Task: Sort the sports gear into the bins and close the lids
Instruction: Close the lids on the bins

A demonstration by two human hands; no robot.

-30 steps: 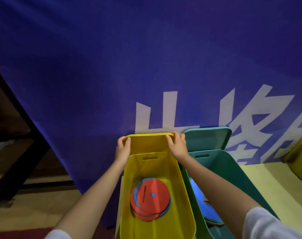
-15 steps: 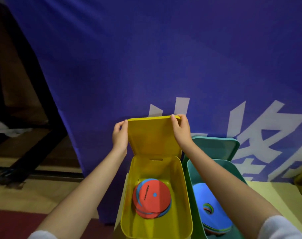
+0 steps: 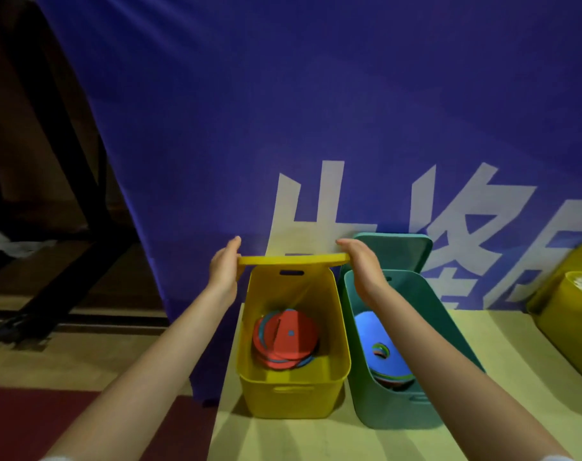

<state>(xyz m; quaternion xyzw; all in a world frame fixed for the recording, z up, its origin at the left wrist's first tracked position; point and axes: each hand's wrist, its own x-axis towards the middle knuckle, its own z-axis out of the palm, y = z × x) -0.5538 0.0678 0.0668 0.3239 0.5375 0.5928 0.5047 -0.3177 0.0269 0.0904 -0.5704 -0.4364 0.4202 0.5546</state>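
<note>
A yellow bin (image 3: 289, 400) stands on the table with a stack of red and blue flat discs (image 3: 284, 337) inside. Its yellow lid (image 3: 293, 260) is held flat, edge-on to me, just above the bin's far rim. My left hand (image 3: 223, 271) grips the lid's left end and my right hand (image 3: 363, 264) grips its right end. To the right stands an open green bin (image 3: 399, 410) holding blue ring discs (image 3: 372, 331). Its green lid (image 3: 399, 251) leans upright behind it.
Both bins sit near the left edge of a pale yellow table (image 3: 499, 344). Another yellow bin (image 3: 569, 314) stands at the far right. A blue banner (image 3: 283, 111) with white characters hangs right behind. A dark metal frame (image 3: 66, 161) and wooden floor lie to the left.
Both hands lifted the yellow lid from upright behind the bin and tipped it over until it lies level above the bin's far rim.
</note>
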